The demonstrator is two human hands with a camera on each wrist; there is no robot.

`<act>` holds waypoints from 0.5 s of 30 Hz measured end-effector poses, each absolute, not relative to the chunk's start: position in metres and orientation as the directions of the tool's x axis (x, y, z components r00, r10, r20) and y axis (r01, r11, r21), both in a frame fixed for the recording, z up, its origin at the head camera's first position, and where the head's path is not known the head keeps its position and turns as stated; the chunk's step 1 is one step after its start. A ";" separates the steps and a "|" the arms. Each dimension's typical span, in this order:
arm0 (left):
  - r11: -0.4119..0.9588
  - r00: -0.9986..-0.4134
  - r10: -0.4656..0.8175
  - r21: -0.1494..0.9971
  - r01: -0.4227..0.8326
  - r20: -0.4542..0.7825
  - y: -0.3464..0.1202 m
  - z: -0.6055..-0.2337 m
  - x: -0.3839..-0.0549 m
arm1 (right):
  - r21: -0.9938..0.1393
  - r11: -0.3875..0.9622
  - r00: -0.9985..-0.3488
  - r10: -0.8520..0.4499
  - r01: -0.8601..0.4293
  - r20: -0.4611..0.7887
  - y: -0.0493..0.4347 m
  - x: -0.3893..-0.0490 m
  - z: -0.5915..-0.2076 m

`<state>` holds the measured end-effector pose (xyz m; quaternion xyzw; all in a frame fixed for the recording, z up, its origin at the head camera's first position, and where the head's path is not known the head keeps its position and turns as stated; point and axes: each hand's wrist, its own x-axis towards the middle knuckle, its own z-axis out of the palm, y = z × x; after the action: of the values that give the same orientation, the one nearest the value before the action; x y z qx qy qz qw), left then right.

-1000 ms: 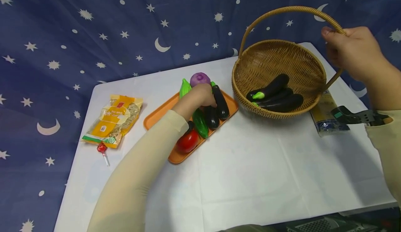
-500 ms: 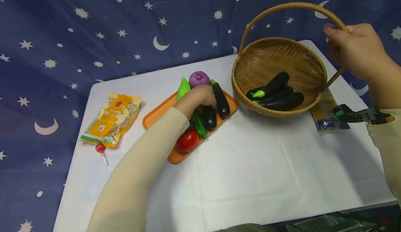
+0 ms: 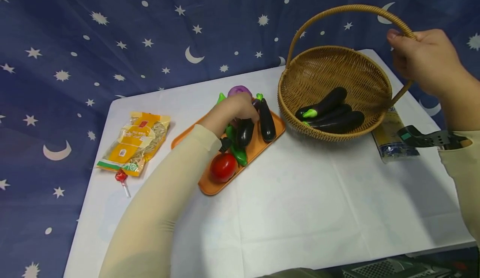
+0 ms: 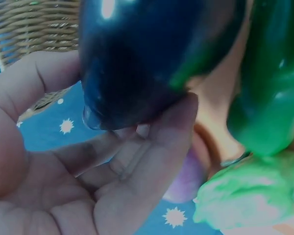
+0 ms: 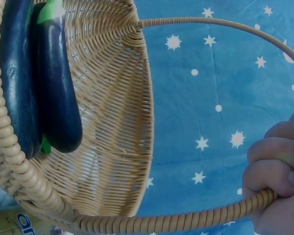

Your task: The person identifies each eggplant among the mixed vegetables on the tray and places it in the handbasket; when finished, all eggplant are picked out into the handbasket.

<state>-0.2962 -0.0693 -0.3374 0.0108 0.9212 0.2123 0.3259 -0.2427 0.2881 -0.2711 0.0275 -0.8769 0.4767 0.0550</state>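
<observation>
In the head view my left hand [image 3: 238,109] reaches over the orange tray [image 3: 213,188]. Its thumb and fingers pinch the end of a dark, glossy eggplant [image 4: 147,58], as the left wrist view shows. Beside it on the tray lie another eggplant [image 3: 267,121], a dark green pepper [image 3: 239,155] and a red tomato [image 3: 223,167]. A purple onion [image 3: 240,89] and a light green vegetable [image 4: 250,191] are partly hidden behind the hand. My right hand [image 3: 427,59] grips the arched handle of a wicker basket [image 3: 337,63], tilted toward me, with several eggplants [image 5: 56,78] inside.
A yellow bag of dried food [image 3: 135,142] lies at the left of the white table [image 3: 300,211], with a red lollipop [image 3: 121,178] below it. Another yellow and blue packet [image 3: 393,140] lies partly behind the basket. A star-patterned cloth [image 3: 127,40] hangs behind.
My left hand has risen slightly, and the eggplant in it has shifted up and left, away from the neighbouring eggplant. The right hand and basket stay nearly still.
</observation>
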 end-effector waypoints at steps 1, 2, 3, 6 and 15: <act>0.911 -0.797 0.159 0.398 -0.109 -0.582 -0.070 -0.335 -0.297 | -0.831 0.547 -0.992 0.004 -0.100 0.123 0.288 -0.242 -0.271; 0.909 -0.804 0.163 0.403 -0.104 -0.573 -0.071 -0.333 -0.297 | -0.832 0.546 -0.992 0.004 -0.100 0.122 0.287 -0.242 -0.271; 0.908 -0.809 0.168 0.408 -0.096 -0.564 -0.073 -0.330 -0.297 | -0.834 0.543 -0.992 0.005 -0.101 0.123 0.287 -0.242 -0.271; 0.912 -0.815 0.186 0.406 -0.066 -0.549 -0.075 -0.321 -0.296 | -0.837 0.537 -0.992 0.004 -0.104 0.126 0.288 -0.242 -0.271; 0.922 -0.811 0.232 0.386 0.009 -0.536 -0.074 -0.289 -0.298 | -0.842 0.529 -0.992 -0.003 -0.111 0.129 0.289 -0.242 -0.272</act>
<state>-0.2976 -0.0738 -0.2887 0.0646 0.9333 0.1862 0.3003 -0.2421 0.2894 -0.2716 0.0327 -0.8725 0.4844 0.0556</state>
